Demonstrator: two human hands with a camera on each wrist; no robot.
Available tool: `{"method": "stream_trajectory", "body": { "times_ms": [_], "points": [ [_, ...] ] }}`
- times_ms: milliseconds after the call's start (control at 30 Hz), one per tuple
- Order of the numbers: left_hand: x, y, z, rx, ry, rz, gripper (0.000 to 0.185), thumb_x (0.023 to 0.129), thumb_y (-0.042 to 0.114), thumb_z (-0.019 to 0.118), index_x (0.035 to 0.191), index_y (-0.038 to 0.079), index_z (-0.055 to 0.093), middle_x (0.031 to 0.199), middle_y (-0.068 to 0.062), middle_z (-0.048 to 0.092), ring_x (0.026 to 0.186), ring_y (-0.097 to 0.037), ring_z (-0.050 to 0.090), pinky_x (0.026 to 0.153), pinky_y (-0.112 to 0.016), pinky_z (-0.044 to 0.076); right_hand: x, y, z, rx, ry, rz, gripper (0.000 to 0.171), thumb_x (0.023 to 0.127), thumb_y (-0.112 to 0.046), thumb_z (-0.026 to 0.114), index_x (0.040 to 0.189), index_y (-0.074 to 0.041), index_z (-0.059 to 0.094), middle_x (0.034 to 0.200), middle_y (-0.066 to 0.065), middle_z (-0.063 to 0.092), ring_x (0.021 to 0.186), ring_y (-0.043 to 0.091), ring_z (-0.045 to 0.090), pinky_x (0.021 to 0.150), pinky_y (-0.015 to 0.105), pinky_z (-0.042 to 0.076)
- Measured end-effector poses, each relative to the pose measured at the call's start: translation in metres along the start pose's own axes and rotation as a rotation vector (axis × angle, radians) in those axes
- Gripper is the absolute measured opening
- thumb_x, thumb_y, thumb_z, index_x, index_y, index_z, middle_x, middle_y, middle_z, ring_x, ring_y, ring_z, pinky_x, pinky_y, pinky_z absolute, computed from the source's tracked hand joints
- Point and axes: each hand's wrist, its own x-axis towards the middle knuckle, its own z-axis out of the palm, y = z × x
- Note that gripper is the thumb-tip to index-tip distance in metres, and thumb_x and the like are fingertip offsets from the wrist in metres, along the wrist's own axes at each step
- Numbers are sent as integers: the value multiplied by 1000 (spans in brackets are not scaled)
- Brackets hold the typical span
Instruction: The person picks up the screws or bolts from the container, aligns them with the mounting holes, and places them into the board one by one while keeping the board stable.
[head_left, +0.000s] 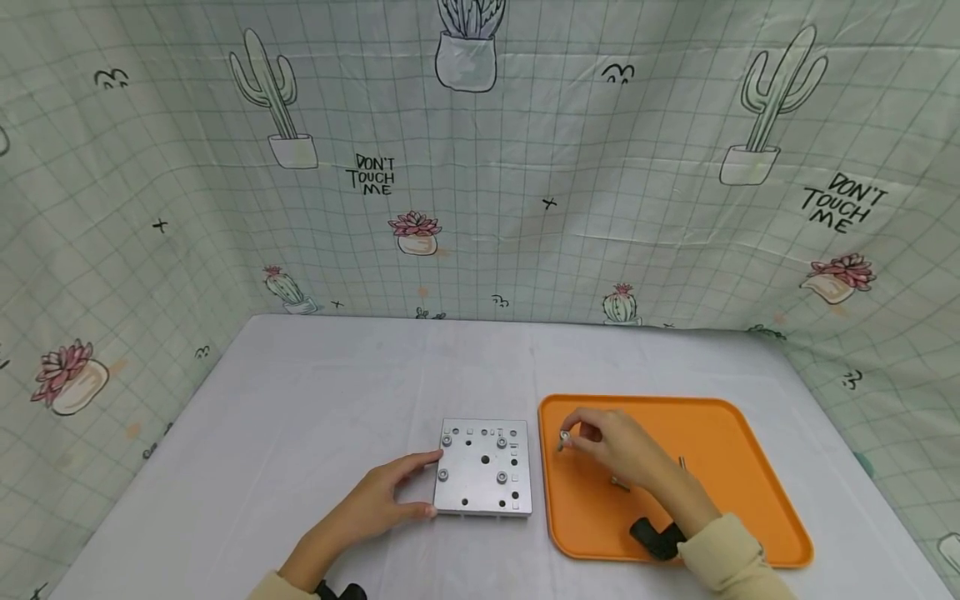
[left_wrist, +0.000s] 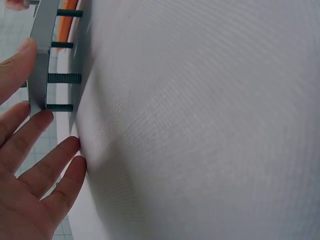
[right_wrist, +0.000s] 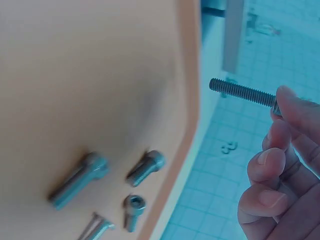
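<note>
A square grey metal plate lies on the white table, with several bolts through it; their threaded shafts show under the plate in the left wrist view. My left hand rests with straight fingers against the plate's left edge. Over the orange tray, my right hand pinches a silver socket-head bolt by its head. The bolt's thread sticks out past my fingertips.
Several loose bolts lie on the tray, one behind my right hand. A black object sits at the tray's near edge by my right wrist. A cactus-print cloth walls in the table.
</note>
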Motion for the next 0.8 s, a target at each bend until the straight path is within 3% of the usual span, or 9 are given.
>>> {"method": "stream_trajectory", "body": {
  "times_ms": [333,800],
  "points": [
    [1,2,-1,9,-13,-16,66,77,33,74,135,15,49,138,-11,50,124,-35,49,101,-49,43,-1,-23,-3,60,38,-21,13,87,-25,66,97,-17,65,68,-11,51,62,3,46,53,17,43],
    [0,4,-3,10,-29,5,66,78,34,72,135,14,48,139,-10,49,125,-35,48,102,-48,42,7,-44,13,126,27,-99,14,86,-24,67,94,-13,67,66,-10,50,61,1,44,52,16,42]
  ]
}}
